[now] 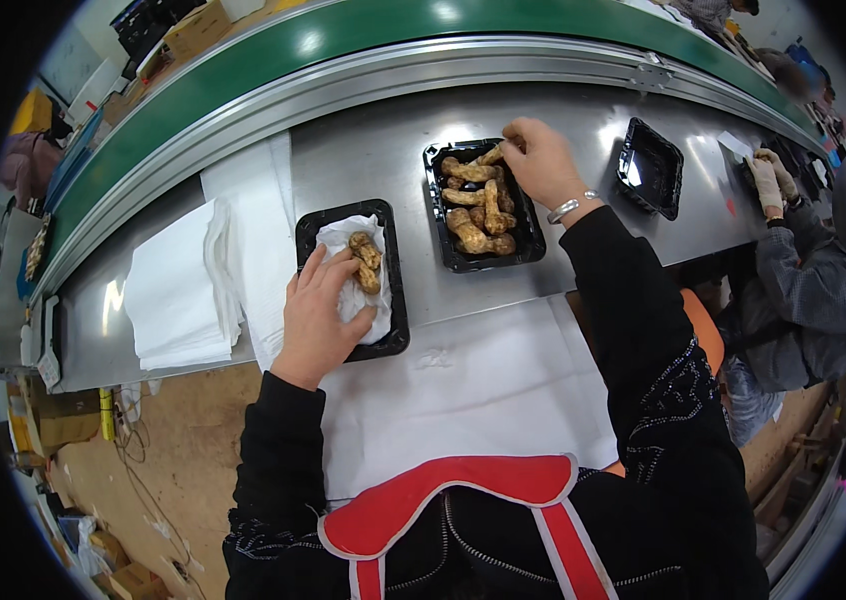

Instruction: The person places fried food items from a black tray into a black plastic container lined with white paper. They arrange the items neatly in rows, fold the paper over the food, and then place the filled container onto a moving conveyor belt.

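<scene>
Spreading loosely at knobbly mushrooms [367, 270] on crumpled white paper [341, 233], left hand [319, 305]; right hand [546, 165], grip unclear.

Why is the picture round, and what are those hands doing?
There's no robot here, just a person's bare hands. A wide fisheye camera on the person's head looks down, so straight edges bend and the corners go dark.

On the shiny metal table, the left hand rests spread at a black plastic tray with crumpled white paper and knobbly brown mushrooms inside. The right hand reaches to a second black plastic tray with more mushrooms. Its fingertips are by one mushroom's end; I can't tell if they grip it.

A flat white sheet stack lies left, an empty black tray right. The pale gloves belong to someone else.
</scene>
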`<state>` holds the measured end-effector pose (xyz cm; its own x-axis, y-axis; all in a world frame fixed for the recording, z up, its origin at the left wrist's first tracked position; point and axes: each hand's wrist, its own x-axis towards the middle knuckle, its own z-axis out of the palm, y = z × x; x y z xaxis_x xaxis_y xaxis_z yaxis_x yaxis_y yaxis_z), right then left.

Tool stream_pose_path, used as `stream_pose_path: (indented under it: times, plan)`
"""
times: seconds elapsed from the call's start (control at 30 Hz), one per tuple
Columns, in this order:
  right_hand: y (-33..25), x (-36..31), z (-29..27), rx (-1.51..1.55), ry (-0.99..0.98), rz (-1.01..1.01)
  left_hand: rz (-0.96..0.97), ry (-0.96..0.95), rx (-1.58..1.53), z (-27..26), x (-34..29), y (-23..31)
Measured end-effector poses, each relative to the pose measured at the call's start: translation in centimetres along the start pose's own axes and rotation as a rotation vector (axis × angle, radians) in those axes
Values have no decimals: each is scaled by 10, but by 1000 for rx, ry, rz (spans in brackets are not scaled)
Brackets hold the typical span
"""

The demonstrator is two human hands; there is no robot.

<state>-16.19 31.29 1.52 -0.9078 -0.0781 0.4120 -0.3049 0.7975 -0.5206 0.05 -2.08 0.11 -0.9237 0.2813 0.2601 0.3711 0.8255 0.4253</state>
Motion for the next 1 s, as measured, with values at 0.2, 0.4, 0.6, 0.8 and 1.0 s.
stream_pose_path:
  times: [0.2,0.4,0.6,0.8,1.0]
  plan:
    - [0,3,-3,259,72,116,-10,-8,16,-2,0,2]
    - [-5,-15,12,-44,-30,34,-8,2,9,-1,1,2]
    - [-9,-23,1,-145,-35,-110,-7,0,1,-2,0,2]
    - [-42,-45,-9,-357,-257,-166,-10,-4,9,-1,1,2]
    - [-40,-33,5,-393,-277,-52,1,6,21,-2,0,1]
